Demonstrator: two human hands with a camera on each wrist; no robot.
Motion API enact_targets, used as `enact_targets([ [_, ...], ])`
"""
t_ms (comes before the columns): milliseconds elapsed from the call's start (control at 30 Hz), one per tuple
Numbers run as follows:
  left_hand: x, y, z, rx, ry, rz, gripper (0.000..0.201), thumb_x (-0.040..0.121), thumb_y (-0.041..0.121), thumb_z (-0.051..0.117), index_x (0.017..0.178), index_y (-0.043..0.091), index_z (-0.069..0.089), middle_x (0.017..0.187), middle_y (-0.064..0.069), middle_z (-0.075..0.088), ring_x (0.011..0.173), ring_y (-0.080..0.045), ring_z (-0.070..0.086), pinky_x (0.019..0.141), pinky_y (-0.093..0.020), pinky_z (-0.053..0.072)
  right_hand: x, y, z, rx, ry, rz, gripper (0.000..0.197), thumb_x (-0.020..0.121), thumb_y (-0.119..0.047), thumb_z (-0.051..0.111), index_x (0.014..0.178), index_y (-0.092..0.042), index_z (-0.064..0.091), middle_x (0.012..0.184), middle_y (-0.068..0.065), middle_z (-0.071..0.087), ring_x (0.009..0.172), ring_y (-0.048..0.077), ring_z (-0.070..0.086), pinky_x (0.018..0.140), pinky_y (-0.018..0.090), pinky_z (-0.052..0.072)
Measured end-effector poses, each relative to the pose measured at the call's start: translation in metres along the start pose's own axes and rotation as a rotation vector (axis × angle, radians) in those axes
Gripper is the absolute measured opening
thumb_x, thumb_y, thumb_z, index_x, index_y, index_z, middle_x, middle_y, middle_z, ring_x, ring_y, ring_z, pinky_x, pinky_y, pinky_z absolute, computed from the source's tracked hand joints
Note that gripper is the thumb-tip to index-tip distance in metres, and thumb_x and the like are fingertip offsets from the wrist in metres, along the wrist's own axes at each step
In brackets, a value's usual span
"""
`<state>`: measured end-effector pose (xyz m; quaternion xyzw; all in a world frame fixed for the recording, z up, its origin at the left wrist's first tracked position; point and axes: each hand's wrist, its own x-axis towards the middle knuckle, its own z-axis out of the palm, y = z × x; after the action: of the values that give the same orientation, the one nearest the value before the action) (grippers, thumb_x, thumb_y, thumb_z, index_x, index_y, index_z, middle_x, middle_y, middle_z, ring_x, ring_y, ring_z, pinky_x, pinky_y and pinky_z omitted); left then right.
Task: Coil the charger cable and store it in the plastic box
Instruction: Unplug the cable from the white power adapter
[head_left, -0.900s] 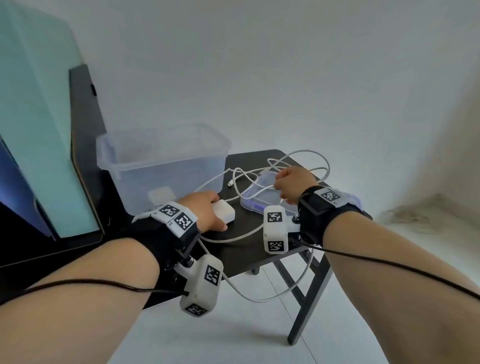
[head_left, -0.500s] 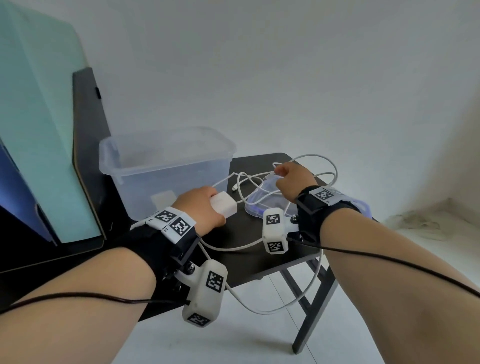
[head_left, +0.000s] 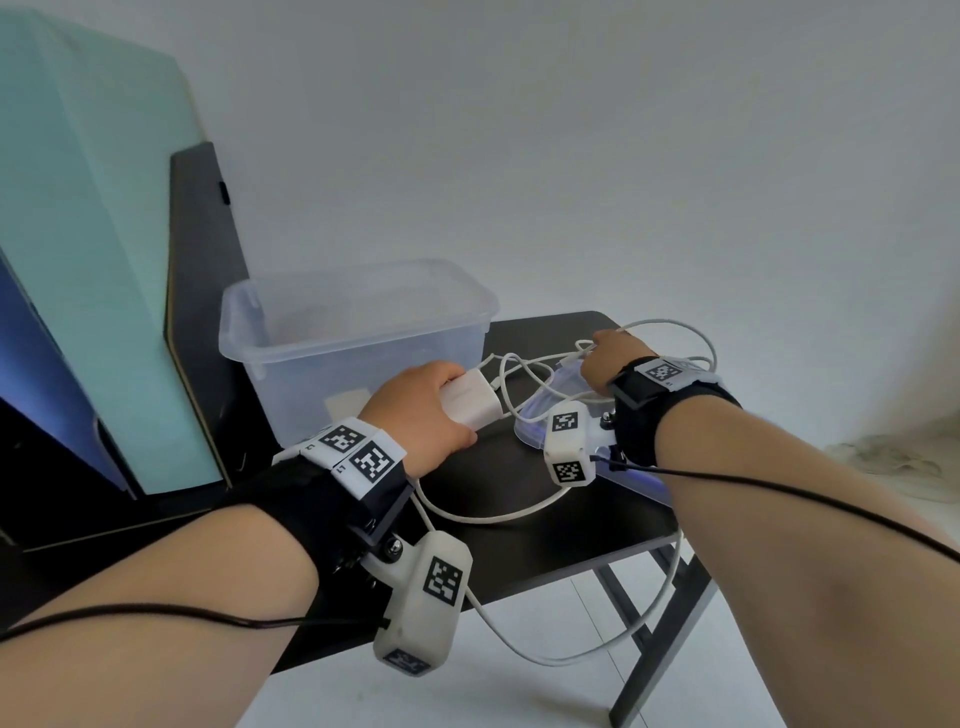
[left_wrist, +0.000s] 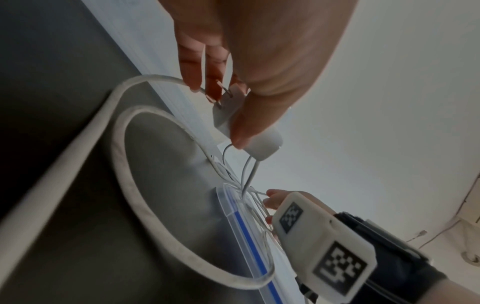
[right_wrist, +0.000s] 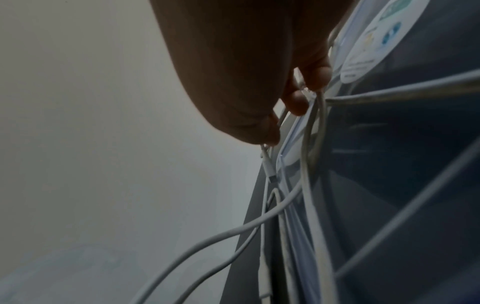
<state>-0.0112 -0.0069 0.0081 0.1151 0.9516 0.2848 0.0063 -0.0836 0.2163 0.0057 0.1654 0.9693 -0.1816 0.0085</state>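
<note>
- The left hand (head_left: 415, 410) has its fingers (left_wrist: 192, 67) curled round the white square charger brick (head_left: 470, 402), lifted just off the dark tabletop (head_left: 519, 525) beside the clear plastic box (head_left: 358, 338).
- The right hand (head_left: 605, 364) pinches the thin white charger cable (head_left: 524, 512) near its plug end, over the clear blue-edged lid (left_wrist: 249, 234).
- The cable leaves the brick rightward, towards the right hand; loose loops sprawl between, one hanging off the front edge.
- The box lies left of both hands, nearer the left.

Black wrist straps (head_left: 644, 410) carry white camera pods (head_left: 422, 608) with square black-and-white markers (thin black cables trailing)
</note>
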Motion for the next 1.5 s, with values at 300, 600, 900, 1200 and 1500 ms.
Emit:
enact_targets([
  [300,-0.007,0.002,-0.004,-0.017,0.039,0.001,0.062,0.074,0.024,0.075,0.130,0.022,0.049,0.125,-0.003,0.058,0.110,-0.023,0.055,0.088,-0.029,0.042,-0.004,0.002,-0.004,0.182,0.034,-0.016,0.067,0.084,-0.013,0.046,0.146,-0.027,0.025,0.137,0.013,0.051,0.113,0.032,0.056,0.091,0.037,0.048],
  [600,-0.001,0.001,-0.007,-0.049,0.083,0.019,0.063,0.074,0.024,0.075,0.131,0.022,0.049,0.126,-0.003,0.058,0.109,-0.023,0.055,0.084,-0.027,0.039,0.003,-0.011,-0.015,0.069,-0.111,0.049,0.078,0.085,-0.014,0.056,0.151,-0.017,0.013,0.150,0.015,0.034,0.126,0.036,0.046,0.100,0.043,0.044],
  [900,0.002,-0.002,-0.002,-0.079,0.094,0.020,0.061,0.074,0.022,0.075,0.130,0.022,0.050,0.125,-0.003,0.058,0.109,-0.023,0.055,0.084,-0.026,0.039,0.006,-0.002,-0.009,0.250,-0.056,0.031,0.054,0.085,-0.012,0.058,0.137,-0.006,0.043,0.139,0.016,0.048,0.126,0.032,0.048,0.083,0.029,0.039],
  [1200,0.005,-0.006,-0.001,-0.102,0.100,0.016,0.063,0.073,0.023,0.075,0.130,0.024,0.050,0.125,0.000,0.057,0.107,-0.020,0.054,0.083,-0.025,0.038,0.020,-0.011,-0.016,0.018,-0.138,-0.080,0.045,0.086,-0.007,0.057,0.130,-0.004,0.047,0.105,0.009,0.049,0.090,0.023,0.048,0.061,0.026,0.046],
  [1500,0.006,-0.005,0.000,-0.092,0.112,0.013,0.061,0.073,0.024,0.074,0.129,0.023,0.050,0.125,-0.001,0.057,0.109,-0.022,0.054,0.085,-0.025,0.037,0.012,-0.009,-0.022,0.207,0.170,-0.024,0.028,0.085,-0.018,0.058,0.109,-0.005,0.066,0.110,0.012,0.068,0.097,0.028,0.063,0.088,0.034,0.052],
])
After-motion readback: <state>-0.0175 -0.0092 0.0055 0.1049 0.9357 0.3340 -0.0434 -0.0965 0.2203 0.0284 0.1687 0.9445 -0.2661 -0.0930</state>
